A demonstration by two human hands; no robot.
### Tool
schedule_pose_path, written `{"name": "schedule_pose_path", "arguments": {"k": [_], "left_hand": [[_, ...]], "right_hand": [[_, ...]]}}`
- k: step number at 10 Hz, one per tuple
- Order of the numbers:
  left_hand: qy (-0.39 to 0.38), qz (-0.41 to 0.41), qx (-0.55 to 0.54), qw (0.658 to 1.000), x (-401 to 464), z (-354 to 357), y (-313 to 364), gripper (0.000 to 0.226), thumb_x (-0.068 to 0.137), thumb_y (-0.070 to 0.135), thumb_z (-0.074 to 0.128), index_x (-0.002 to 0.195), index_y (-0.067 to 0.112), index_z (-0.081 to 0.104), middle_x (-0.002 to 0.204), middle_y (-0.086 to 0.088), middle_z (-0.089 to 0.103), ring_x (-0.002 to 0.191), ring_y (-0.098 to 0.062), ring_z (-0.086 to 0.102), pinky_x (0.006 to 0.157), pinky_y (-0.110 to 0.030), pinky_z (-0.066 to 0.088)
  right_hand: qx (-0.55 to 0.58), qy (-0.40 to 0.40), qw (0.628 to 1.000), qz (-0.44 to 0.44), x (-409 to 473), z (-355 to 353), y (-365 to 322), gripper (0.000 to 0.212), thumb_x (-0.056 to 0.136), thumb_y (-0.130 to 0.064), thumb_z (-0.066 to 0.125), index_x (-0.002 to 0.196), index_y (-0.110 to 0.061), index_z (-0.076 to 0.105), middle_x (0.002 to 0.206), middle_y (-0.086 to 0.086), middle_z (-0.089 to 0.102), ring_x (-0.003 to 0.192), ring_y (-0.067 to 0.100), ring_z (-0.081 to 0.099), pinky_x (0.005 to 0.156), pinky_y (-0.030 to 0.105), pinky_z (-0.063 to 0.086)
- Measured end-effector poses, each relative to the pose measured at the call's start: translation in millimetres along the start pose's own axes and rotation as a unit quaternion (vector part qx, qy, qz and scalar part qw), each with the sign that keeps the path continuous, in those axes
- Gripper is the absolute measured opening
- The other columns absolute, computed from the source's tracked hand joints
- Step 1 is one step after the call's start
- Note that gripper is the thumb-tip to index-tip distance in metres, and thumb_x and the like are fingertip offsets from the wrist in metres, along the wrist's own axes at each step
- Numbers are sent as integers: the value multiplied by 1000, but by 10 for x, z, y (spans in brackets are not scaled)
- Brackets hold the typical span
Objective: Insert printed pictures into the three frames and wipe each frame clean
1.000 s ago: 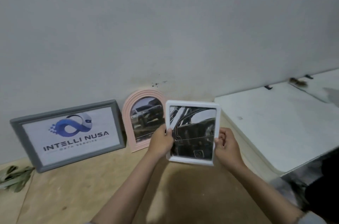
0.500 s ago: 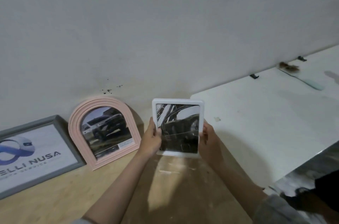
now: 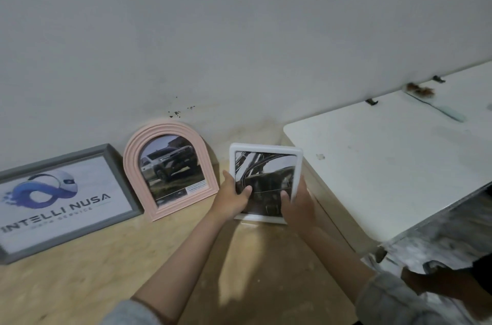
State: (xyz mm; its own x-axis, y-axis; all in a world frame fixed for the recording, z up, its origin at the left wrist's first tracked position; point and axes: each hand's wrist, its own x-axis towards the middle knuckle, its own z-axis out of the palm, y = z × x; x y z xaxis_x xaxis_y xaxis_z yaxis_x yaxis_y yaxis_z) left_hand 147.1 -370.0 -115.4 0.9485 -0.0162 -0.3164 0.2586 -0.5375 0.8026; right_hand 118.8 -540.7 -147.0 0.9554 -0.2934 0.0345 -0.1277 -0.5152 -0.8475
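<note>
A white rectangular frame point(image 3: 266, 150) with a dark car-interior picture stands upright on the wooden floor near the wall. My left hand point(image 3: 231, 198) grips its left edge, thumb on the glass. My right hand point(image 3: 298, 203) grips its lower right edge, thumb also on the glass. Left of it a pink arched frame point(image 3: 133, 154) with a picture of a white truck leans on the wall. Further left a grey rectangular frame point(image 3: 117, 165) with a blue logo print leans there too.
A white low tabletop point(image 3: 386, 165) sits right beside the white frame. On its far end lies a brush with brown bristles point(image 3: 422, 90). The grey wall point(image 3: 239, 31) rises behind the frames. Bare wooden floor point(image 3: 106, 271) spreads in front.
The white frame has come down from mid-air to the floor beside the pink frame. Both thumbs now lie lower on its glass. The view swung left, bringing the grey frame back in.
</note>
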Motion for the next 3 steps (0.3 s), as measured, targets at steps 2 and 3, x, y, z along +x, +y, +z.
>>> {"name": "schedule_pose_path", "arguments": {"k": [2, 3], "left_hand": [[-8, -21, -4, 1000, -304, -91, 137, 89, 92, 37, 54, 150, 1, -4, 151, -11, 34, 138, -28, 34, 112, -35, 30], [17, -4, -20, 1000, -531, -172, 201, 84, 94, 36, 53, 150, 1, 2, 155, -12, 25, 142, -27, 26, 111, -32, 26]], "right_hand": [[3, -32, 995, 99, -173, -21, -305, 80, 89, -30, 55, 147, -2, 8, 147, 20, 33, 136, 36, 32, 110, 45, 32], [20, -35, 992, 121, -330, -73, -535, 77, 94, -29, 52, 149, -4, 4, 151, 13, 27, 138, 29, 30, 110, 33, 27]]}}
